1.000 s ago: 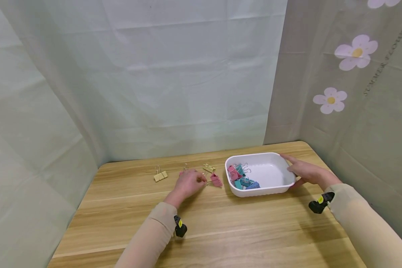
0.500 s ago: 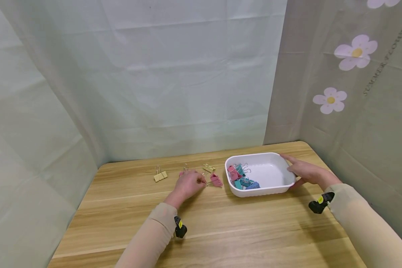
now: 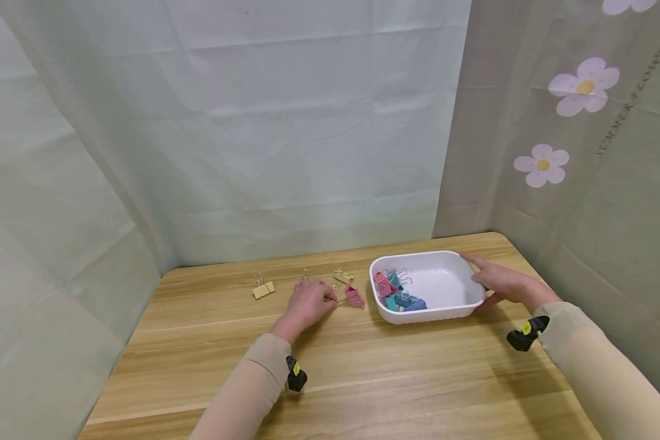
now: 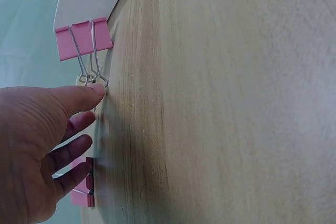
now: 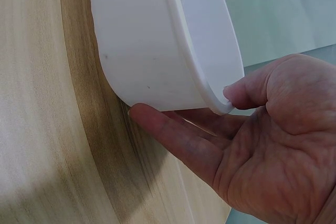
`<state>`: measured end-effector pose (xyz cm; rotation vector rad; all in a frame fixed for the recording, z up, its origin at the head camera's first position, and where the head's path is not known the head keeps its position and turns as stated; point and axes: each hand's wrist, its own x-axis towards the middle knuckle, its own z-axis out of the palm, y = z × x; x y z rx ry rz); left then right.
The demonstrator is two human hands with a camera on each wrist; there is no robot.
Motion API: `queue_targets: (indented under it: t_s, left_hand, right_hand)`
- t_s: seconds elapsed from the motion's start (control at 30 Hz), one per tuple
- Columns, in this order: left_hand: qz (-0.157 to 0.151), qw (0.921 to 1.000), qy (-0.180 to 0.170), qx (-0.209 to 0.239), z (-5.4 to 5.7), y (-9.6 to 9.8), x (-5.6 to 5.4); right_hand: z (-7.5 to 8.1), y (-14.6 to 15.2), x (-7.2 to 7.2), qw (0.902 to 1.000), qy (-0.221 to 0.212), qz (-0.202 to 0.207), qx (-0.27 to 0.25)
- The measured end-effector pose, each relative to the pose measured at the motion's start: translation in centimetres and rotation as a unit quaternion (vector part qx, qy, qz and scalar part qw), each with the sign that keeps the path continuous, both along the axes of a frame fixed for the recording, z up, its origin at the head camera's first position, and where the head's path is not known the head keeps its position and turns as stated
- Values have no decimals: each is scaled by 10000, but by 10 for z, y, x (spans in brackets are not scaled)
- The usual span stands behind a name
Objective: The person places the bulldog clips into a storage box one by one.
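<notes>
My left hand is at the wire handles of a pink binder clip, just left of the white tray. Seen from the left wrist, its thumb and index finger pinch the handle end of that pink clip, which stays low at the table. Another pink clip lies beyond the other fingers, partly hidden. At the right end of the white tray, my right hand grips the wall. The right wrist view has the thumb over the rim and the fingers against the tray's outside.
Pink, teal and blue binder clips lie in the tray's left end. Yellow clips stand on the wooden table, one at the far left and one behind the pink clip. Fabric curtains enclose the back and sides.
Both arms and the tray keep nearly the same place. The left fingertips have shifted very slightly at the pink binder clip's handles.
</notes>
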<state>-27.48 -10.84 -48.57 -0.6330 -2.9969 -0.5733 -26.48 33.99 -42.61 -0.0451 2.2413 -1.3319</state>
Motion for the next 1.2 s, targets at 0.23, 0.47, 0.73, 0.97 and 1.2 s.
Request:
queue_targets:
  t_s: [0.23, 0.47, 0.73, 0.97, 1.2]
  left_hand:
    - [-18, 9999, 133, -50, 0, -1, 2]
    - [-40, 9998, 214, -23, 0, -4, 2]
    - [15, 9997, 236, 25, 0, -7, 1]
    - [63, 9996, 272, 94, 2, -11, 3]
    - [166, 9991, 374, 131, 0, -15, 1]
  right_hand:
    - [2, 0, 0, 9999, -16, -31, 134]
    - [1, 0, 0, 9999, -12, -23, 99]
    - [2, 0, 1, 10000, -7, 12, 62]
    - [2, 0, 1, 10000, -37, -3, 61]
    - [1, -1, -1, 10000, -54, 27, -8]
